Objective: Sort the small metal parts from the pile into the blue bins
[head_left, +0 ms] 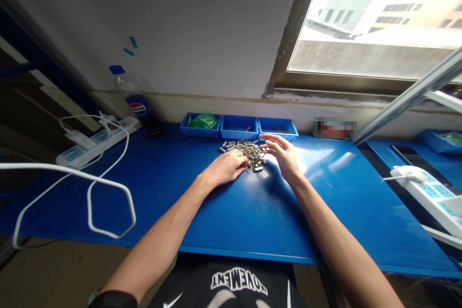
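A pile of several small metal parts (249, 149) lies on the blue table (252, 211) in front of three small blue bins. My left hand (227, 166) rests at the pile's left edge, fingers curled onto the parts; what they hold, if anything, is hidden. My right hand (283, 151) hovers at the pile's right side with fingers spread and nothing in them.
Three blue bins stand at the wall: the left bin (200, 125) holds a green bag, the middle bin (238, 127) and right bin (277, 127) hold a few parts. A bottle (132, 94), a power strip (97, 139) with white cable at left, another power strip (429, 192) at right.
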`<state>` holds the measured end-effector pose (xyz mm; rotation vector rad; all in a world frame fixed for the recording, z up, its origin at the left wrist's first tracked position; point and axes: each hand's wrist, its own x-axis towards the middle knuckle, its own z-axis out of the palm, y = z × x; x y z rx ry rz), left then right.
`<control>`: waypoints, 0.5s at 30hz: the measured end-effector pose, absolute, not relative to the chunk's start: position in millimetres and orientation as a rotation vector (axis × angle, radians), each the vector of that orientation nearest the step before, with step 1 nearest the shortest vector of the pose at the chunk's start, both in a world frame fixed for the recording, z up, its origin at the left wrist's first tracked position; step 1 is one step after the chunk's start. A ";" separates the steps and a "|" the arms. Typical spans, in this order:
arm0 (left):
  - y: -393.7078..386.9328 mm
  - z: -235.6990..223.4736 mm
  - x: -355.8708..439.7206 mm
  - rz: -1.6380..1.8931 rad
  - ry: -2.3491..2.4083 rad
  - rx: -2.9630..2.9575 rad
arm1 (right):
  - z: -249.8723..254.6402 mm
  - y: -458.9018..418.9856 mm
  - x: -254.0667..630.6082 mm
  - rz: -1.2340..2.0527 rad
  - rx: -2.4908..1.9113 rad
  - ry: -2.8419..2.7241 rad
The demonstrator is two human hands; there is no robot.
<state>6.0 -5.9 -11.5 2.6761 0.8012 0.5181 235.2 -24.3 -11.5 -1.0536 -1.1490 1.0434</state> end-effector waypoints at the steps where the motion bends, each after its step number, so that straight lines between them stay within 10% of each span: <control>1: -5.3 -11.9 5.2 0.525 0.815 2.684 | -11.3 -24.3 235.4 1.046 -1.054 -1.145; 15: -5.7 -4.9 5.5 0.940 0.833 2.429 | -10.2 -25.3 236.6 1.066 -1.087 -1.181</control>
